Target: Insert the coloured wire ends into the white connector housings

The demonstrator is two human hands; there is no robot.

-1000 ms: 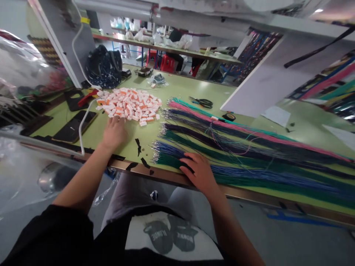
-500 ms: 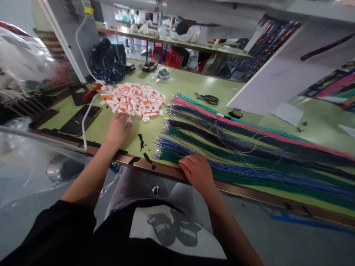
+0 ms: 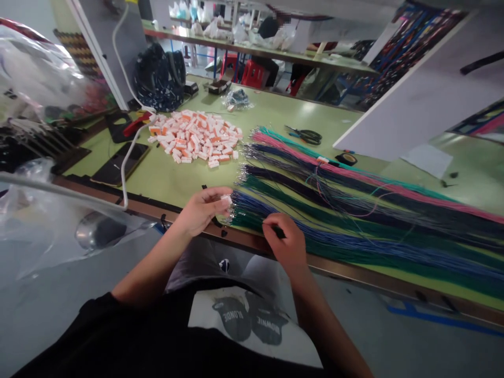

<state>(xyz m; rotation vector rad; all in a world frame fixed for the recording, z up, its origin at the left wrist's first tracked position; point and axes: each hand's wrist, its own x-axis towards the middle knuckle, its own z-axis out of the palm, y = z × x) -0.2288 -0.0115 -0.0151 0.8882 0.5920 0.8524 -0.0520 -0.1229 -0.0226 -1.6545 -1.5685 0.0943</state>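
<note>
So the left hand point(image 3: 202, 210) is pinching a white connector point(image 3: 226, 198) right by the wire ends, keeping it lined up. The right hand point(image 3: 287, 242) is pinching a green wire point(image 3: 246, 220) at the table edge point(image 3: 354, 270).

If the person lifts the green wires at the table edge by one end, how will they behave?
Probably floppy: the green wires are long, thin strands lying flat on the table, so they would likely sag. No tie shows near the right hand, so strands may slide apart. Each looks light.
</note>
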